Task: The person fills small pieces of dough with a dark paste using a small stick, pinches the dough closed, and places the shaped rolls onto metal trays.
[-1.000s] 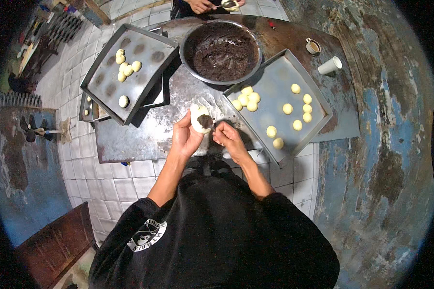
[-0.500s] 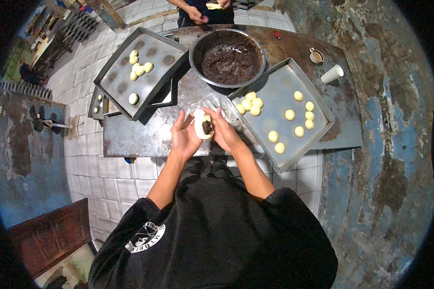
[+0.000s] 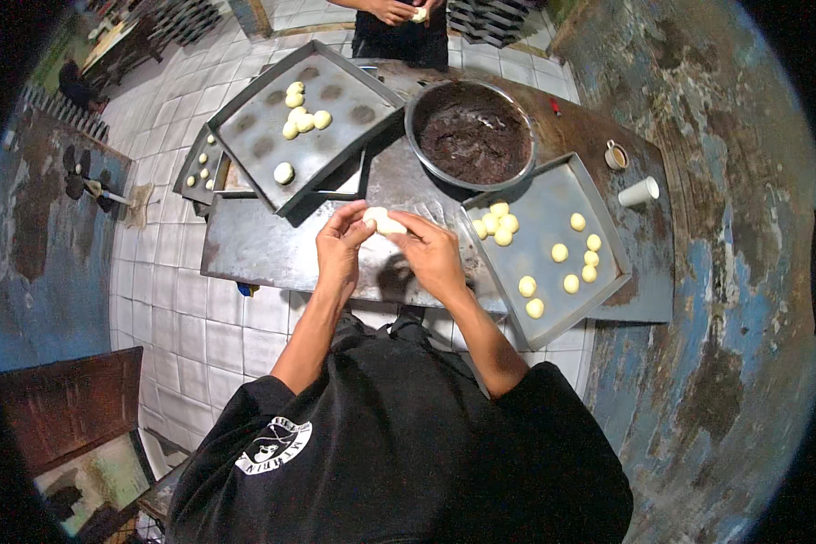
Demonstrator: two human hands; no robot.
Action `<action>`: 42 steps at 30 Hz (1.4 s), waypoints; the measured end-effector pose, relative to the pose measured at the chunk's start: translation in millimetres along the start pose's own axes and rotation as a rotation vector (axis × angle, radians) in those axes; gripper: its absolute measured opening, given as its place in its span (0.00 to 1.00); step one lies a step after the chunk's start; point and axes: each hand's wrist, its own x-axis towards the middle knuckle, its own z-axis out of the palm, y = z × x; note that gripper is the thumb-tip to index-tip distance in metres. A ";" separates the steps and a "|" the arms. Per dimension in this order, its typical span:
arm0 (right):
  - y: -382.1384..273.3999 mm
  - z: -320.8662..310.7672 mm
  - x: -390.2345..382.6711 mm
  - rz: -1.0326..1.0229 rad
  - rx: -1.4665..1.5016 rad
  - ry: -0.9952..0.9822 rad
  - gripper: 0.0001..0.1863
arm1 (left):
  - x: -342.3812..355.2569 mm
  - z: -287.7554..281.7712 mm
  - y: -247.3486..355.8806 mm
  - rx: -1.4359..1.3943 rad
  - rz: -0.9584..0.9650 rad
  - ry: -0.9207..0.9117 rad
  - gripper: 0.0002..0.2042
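Two hands, the left hand [image 3: 338,247] and the right hand [image 3: 433,258], share one pale piece of dough [image 3: 385,221], held up above the bench [image 3: 254,254] directly between them. The fingers of each are partly curled, thumb and fingertips drawn nearly together on opposite ends of the dough; neither palm is spread. The fingers hide part of the dough, so I cannot tell its full shape.

It should handle as light and very soft, perhaps a little tacky, apt to stretch or tear under a hard pinch. Best hold: gently by its edges, with thumb and fingertip pads, sparing the middle.

Beyond the hands, a little to the right, stands a metal bowl [image 3: 422,166] of dark filling [image 3: 471,145]. Right of the hands lies a tray [image 3: 535,218] with loose dough balls [image 3: 559,253]; beyond them to the left, a second tray [image 3: 331,145] bears more.
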 end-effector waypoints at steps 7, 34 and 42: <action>-16.1 47.5 36.6 -0.179 -0.242 -0.001 0.16 | -4.9 -4.6 52.4 -0.292 0.055 -0.153 0.15; -40.1 42.4 41.1 0.017 -0.075 0.075 0.12 | 8.4 15.0 38.0 -0.455 -0.138 -0.029 0.13; -20.5 17.2 52.4 0.002 -0.145 0.097 0.11 | -3.9 26.3 24.7 -0.291 0.056 -0.170 0.11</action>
